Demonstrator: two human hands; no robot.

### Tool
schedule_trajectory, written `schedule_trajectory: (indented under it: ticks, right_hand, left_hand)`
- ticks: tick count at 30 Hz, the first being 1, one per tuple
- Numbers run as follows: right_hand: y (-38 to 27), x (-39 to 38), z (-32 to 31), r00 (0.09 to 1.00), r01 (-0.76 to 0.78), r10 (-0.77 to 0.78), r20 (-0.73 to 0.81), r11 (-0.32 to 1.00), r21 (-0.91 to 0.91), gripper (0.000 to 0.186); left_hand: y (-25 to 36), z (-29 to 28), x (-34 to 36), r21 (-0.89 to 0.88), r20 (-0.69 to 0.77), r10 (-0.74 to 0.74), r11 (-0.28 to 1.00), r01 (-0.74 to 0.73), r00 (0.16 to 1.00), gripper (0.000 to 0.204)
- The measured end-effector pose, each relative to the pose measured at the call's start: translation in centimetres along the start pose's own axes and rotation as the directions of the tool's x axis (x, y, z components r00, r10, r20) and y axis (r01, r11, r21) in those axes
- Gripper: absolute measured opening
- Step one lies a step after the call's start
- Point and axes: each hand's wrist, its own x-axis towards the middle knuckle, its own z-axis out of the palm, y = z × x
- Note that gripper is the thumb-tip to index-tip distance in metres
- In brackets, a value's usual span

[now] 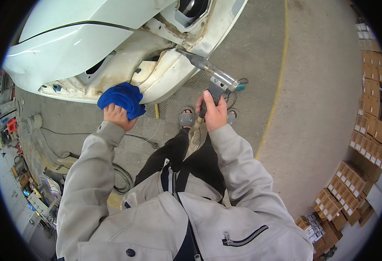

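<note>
Both arms are stretched toward the far side, hands held well apart.
The left hand point(118, 115) is turned back-up, its fingers curled in a grip; the right hand point(214, 114) is closed, its thumb point(208, 100) pointed far.

I see a pale grey work jacket point(152, 230) with roomy, creased sleeves point(84, 174), a dark-trimmed front zipper point(190, 230), a slanted chest-pocket zipper point(248, 235) on the right, and a pocket flap point(104, 251) with a dark round button point(130, 252) on the left. Below, I see black trousers point(167, 152) and grey open-toed slides point(185, 120).
</note>
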Motion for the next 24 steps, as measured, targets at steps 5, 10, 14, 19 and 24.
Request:
schedule_trajectory:
  ticks: [5,10,14,19,24]
  right_hand:
    - [0.78,0.71,0.34,1.000,0.025,-0.025,0.005,1.000,0.016,0.019]
    - [0.77,0.33,0.35,1.000,0.005,-0.005,-0.020,1.000,-0.001,0.019]
    - [0.54,0.60,0.51,1.000,0.016,-0.016,0.004,1.000,-0.022,0.019]
    - [0.51,0.48,0.71,0.999,0.025,-0.025,-0.024,1.000,0.001,0.020]
    - [0.78,0.62,0.53,1.000,-0.014,0.015,-0.014,1.000,0.023,0.019]
  left_hand:
    - [0.00,0.22,-0.18,0.032,0.010,-0.013,0.999,0.013,1.000,0.065]
    - [0.19,0.39,-0.46,0.037,0.080,-0.081,0.996,0.078,0.993,0.070]
    - [0.32,0.33,-0.37,0.077,0.052,-0.077,0.994,0.072,0.996,0.073]
    - [0.27,0.34,-0.26,0.058,0.044,-0.062,0.997,0.059,0.997,0.074]
    - [0.23,0.49,-0.34,0.076,0.032,-0.053,0.996,0.051,0.998,0.074]
